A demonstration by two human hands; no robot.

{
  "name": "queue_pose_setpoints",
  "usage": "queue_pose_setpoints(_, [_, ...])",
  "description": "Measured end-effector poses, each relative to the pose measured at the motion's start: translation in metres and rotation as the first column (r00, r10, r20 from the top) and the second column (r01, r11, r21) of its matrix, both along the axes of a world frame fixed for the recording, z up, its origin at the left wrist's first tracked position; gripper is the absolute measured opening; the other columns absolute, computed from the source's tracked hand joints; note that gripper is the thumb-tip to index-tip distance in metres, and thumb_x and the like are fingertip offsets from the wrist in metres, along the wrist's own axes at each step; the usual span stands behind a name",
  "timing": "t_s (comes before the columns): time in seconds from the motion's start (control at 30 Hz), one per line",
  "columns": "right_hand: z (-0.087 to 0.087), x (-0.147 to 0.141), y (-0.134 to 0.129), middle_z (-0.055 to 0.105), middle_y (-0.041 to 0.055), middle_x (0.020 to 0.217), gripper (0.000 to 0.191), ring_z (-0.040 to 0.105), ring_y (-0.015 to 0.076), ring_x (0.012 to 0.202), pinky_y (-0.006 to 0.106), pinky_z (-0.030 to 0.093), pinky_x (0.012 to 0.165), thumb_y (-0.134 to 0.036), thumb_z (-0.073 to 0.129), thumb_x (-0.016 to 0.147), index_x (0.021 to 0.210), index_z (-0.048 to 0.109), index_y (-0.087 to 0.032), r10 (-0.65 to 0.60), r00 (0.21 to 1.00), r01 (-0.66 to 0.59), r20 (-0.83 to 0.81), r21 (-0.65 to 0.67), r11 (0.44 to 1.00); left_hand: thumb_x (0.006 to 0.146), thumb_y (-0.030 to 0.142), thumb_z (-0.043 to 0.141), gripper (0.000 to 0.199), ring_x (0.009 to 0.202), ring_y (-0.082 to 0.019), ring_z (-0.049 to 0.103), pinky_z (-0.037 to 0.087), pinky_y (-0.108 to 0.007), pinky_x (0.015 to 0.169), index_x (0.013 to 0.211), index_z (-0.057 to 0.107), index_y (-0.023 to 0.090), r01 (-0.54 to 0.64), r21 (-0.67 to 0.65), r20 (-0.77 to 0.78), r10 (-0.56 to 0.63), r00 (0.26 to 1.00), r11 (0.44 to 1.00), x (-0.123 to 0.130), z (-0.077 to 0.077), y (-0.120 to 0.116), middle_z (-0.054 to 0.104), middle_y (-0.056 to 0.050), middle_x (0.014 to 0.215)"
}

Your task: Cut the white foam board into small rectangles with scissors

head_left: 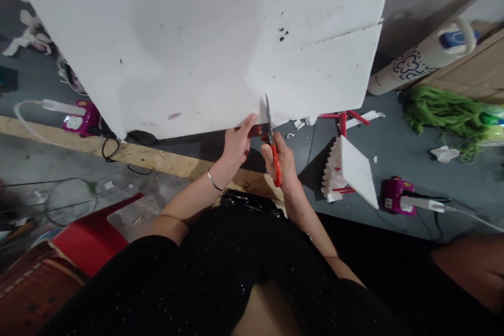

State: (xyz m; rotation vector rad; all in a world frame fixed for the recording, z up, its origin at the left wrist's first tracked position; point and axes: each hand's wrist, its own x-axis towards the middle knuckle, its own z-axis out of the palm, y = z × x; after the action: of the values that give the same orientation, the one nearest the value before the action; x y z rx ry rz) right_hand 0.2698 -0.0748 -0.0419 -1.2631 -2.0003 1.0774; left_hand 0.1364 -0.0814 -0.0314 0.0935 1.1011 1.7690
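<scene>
A large white board (205, 52) with dark specks and a crease near its right side lies over the table. My left hand (238, 139) grips its near edge, thumb on top and fingers underneath. Close beside it, my right hand (284, 157) is closed around the red handles of a pair of scissors (274, 155). One blade shows above the board, pointing away from me across the near edge. The other blade is hidden, and I cannot tell how far the board is cut.
Right of my hands stand a white piece with a scalloped edge (358, 168) and red sticks (343, 122). Paper scraps (299, 124), a white bottle (417, 63), green yarn (444, 107) and a purple power adapter (398, 195) lie further right. Another purple adapter (82, 118) is left.
</scene>
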Motion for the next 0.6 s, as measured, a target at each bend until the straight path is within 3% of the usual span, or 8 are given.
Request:
queue_pose_setpoints(0.27, [0.000, 0.000, -0.001, 0.055, -0.0022, 0.061, 0.059, 0.054, 0.0180, 0.055, 0.032, 0.044, 0.059, -0.083, 0.050, 0.099, 0.100, 0.065, -0.026, -0.040, 0.999, 0.040, 0.015, 0.013, 0.999, 0.094, 0.020, 0.080, 0.028, 0.061, -0.011, 0.063, 0.057, -0.029, 0.072, 0.067, 0.073, 0.019, 0.000, -0.009, 0.003, 0.000, 1.000, 1.000, 0.001, 0.007, -0.001, 0.069, 0.001, 0.065])
queue_pose_setpoints(0.6, [-0.002, -0.005, 0.009, 0.059, -0.0039, 0.063, 0.069, 0.055, 0.0169, 0.056, 0.030, 0.043, 0.058, -0.089, 0.051, 0.093, 0.110, 0.066, -0.025, -0.028, 0.999, 0.029, -0.035, 0.005, 1.000, 0.091, 0.019, 0.085, 0.032, 0.062, -0.010, 0.063, 0.056, -0.029, 0.073, 0.064, 0.068, 0.019, -0.018, -0.090, 0.053, 0.023, 0.998, 0.996, 0.001, 0.013, -0.002, 0.066, 0.002, 0.063])
